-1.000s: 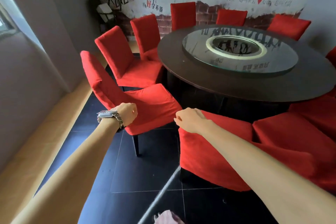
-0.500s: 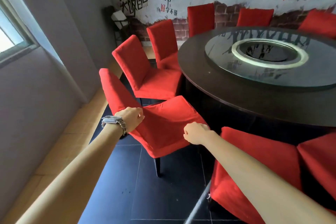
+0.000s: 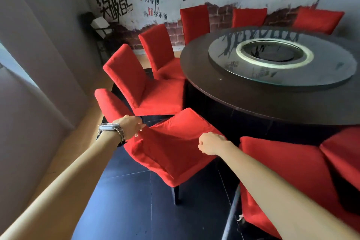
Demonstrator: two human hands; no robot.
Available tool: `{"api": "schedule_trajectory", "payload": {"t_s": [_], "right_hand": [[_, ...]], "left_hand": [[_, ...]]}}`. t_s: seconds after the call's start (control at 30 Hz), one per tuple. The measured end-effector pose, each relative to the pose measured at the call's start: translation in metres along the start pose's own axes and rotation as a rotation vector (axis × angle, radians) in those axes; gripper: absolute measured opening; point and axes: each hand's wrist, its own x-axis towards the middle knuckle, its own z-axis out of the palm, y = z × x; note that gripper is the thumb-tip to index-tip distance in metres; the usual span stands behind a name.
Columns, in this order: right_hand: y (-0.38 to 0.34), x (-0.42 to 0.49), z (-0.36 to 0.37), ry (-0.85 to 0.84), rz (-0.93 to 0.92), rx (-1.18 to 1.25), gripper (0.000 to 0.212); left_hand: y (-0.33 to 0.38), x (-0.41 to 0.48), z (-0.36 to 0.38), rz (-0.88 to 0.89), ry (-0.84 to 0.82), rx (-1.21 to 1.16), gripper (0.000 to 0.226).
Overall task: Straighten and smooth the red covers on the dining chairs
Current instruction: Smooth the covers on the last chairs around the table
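The nearest chair, in a red cover (image 3: pixel 171 148), stands angled in front of me with its back (image 3: pixel 111 103) to the left. My left hand (image 3: pixel 129 125), with a watch on the wrist, pinches the cover where the back meets the seat. My right hand (image 3: pixel 211 143) is closed on the cover at the seat's right edge, and the fabric between the two hands shows creases. Several more red-covered chairs (image 3: pixel 136 84) ring the table.
A dark round table (image 3: pixel 253 101) with a glass turntable (image 3: pixel 282 64) fills the right. Another red chair (image 3: pixel 282 171) sits close under my right forearm. A grey wall runs along the left, a printed wall at the back, and the floor (image 3: pixel 126 210) is dark tile.
My right hand left the chair on the right and took hold of the nearest chair's seat edge. My view shifted left and closer. My left hand stayed on the cover near the back.
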Motion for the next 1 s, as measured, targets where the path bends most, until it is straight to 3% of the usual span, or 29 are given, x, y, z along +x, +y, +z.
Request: {"api": "schedule_trajectory", "payload": {"t_s": [0.13,0.23,0.4,0.5,0.63,0.9,1.0], "right_hand": [[-0.044,0.026,0.005,0.037,0.105,0.081,0.030],[-0.088,0.042,0.010,0.085,0.148,0.134,0.041],[-0.169,0.064,0.017,0.058,0.172,0.317,0.082],[-0.203,0.073,0.026,0.044,0.153,0.371,0.089],[-0.232,0.087,0.029,0.167,0.067,0.043,0.091],[-0.230,0.096,0.017,0.242,-0.052,-0.116,0.066],[-0.226,0.094,0.012,0.224,-0.082,-0.112,0.060]], "left_hand": [[-0.035,0.043,-0.003,0.160,-0.053,0.128,0.023],[-0.074,0.073,0.005,0.208,-0.113,0.330,0.056],[-0.126,0.111,0.020,0.235,-0.239,0.636,0.088],[-0.139,0.124,0.026,0.266,-0.187,0.547,0.098],[-0.144,0.136,0.021,0.313,-0.235,0.415,0.098],[-0.168,0.132,0.025,0.398,-0.078,0.175,0.089],[-0.191,0.135,0.026,0.265,-0.011,0.210,0.094]]}}
